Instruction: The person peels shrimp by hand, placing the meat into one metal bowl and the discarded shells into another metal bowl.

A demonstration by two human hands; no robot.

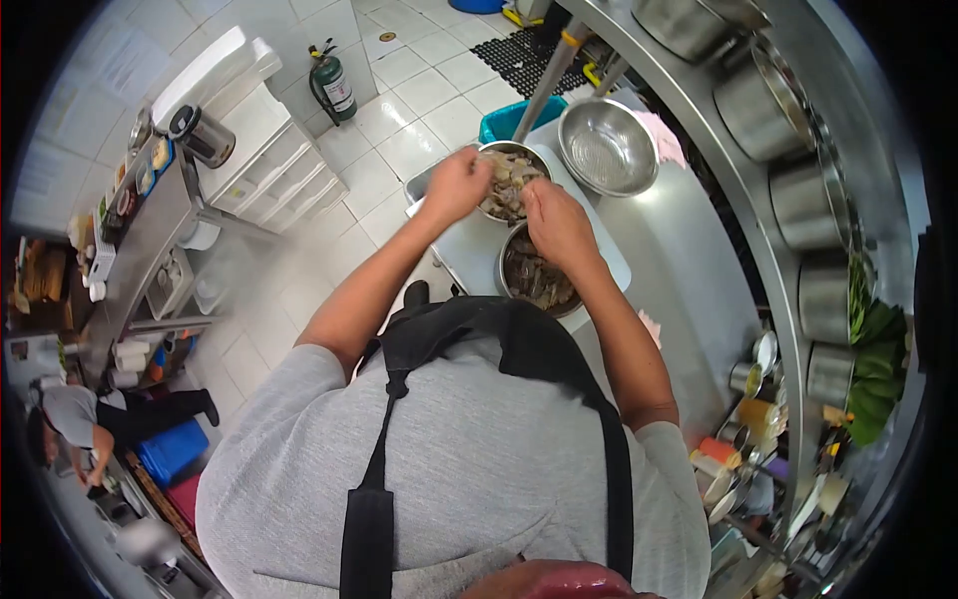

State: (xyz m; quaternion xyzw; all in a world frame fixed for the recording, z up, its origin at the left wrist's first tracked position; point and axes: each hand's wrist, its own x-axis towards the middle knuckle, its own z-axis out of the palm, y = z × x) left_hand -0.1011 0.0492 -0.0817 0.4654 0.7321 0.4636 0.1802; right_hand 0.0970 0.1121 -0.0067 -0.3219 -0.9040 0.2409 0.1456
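Observation:
My left hand [454,185] and my right hand [555,222] meet over a steel bowl [511,184] of pale pieces of food, fingers curled around a small piece between them. A second steel bowl [537,277] with darker pieces sits just below my right hand. Both bowls rest on a white cutting board [469,250] on the steel counter [689,260]. What exactly the fingers pinch is too small to tell.
An empty steel bowl [607,147] stands beyond the food bowls. Large steel pots [823,295] line a shelf at right, with green leaves [876,379] and small containers [743,439] below. A fire extinguisher [332,88] leans on the far wall. Another person [75,424] works at lower left.

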